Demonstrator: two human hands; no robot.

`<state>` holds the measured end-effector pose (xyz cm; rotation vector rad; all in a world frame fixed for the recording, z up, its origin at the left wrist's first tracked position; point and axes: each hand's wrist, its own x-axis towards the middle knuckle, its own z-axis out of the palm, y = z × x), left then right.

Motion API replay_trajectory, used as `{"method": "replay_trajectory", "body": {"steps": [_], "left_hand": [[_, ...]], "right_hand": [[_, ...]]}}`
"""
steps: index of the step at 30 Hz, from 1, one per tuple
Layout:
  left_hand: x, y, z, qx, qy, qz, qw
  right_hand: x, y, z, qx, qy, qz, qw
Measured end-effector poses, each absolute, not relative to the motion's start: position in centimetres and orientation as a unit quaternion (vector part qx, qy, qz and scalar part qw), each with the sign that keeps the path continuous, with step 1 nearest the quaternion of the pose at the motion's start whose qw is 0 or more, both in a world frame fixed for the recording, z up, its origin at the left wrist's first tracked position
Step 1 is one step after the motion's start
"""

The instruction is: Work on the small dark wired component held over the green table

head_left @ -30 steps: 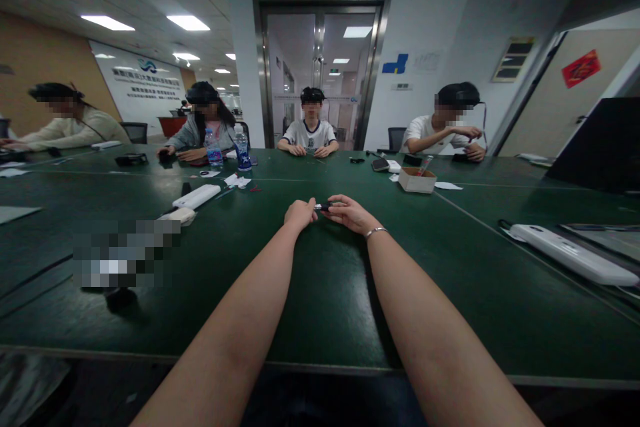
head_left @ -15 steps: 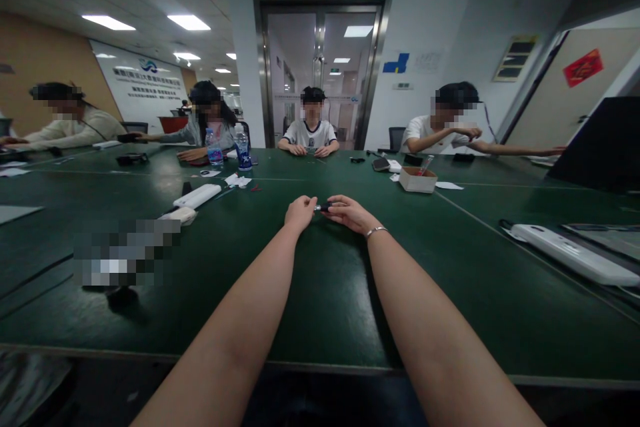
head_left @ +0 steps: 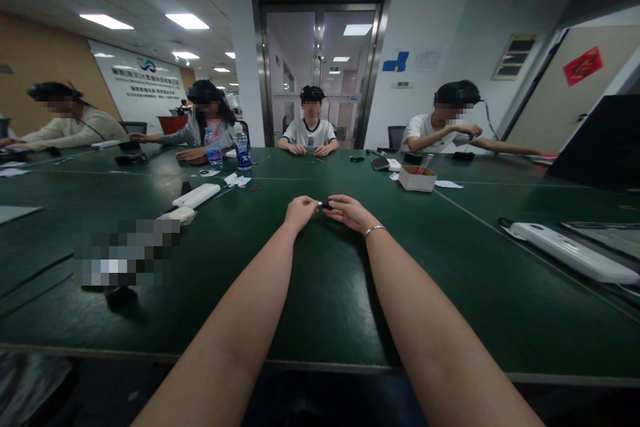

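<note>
Above the middle of the green table (head_left: pixel 333 320), my two hands meet at a small black piece with a silver end (head_left: pixel 325 204); its exact kind is too small to make out. My left hand (head_left: pixel 300 213) pinches the silver end between thumb and fingertips. On the black part, the fingers of my right hand (head_left: pixel 351 213) are closed from the other side. A silver bracelet (head_left: pixel 375 230) circles my right wrist. The fingers partly cover the small piece.
Left of my hands lie a white power strip (head_left: pixel 197 196) and a blurred-out device (head_left: pixel 127 253). Two bottles (head_left: pixel 243 148) stand farther back. A small box (head_left: pixel 418 179) sits back right, and a long white device (head_left: pixel 570 252) lies at right. Several people sit around the table.
The small piece has shifted slightly and now looks more level between my fingers. Both hands keep their hold in nearly the same place. The far-right person's outstretched hand has moved slightly.
</note>
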<state>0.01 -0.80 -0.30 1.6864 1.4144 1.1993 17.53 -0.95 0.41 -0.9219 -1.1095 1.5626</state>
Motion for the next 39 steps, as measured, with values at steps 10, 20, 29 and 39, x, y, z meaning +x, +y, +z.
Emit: {"method": "replay_trajectory", "body": {"steps": [10, 20, 29, 39], "left_hand": [[-0.1, -0.7, -0.4, 0.671, 0.534, 0.430, 0.282], [-0.2, -0.9, -0.2, 0.672, 0.538, 0.418, 0.289], [-0.3, -0.5, -0.4, 0.667, 0.542, 0.406, 0.310], [-0.2, 0.2, -1.0, 0.662, 0.537, 0.408, 0.326]], "right_hand": [[17.5, -1.1, 0.6, -0.386, -0.453, 0.638, 0.488], [17.6, -1.3, 0.6, -0.378, -0.463, 0.640, 0.483], [17.6, -1.3, 0.6, -0.369, -0.476, 0.639, 0.478], [17.7, -1.5, 0.6, -0.356, -0.475, 0.646, 0.479]]}}
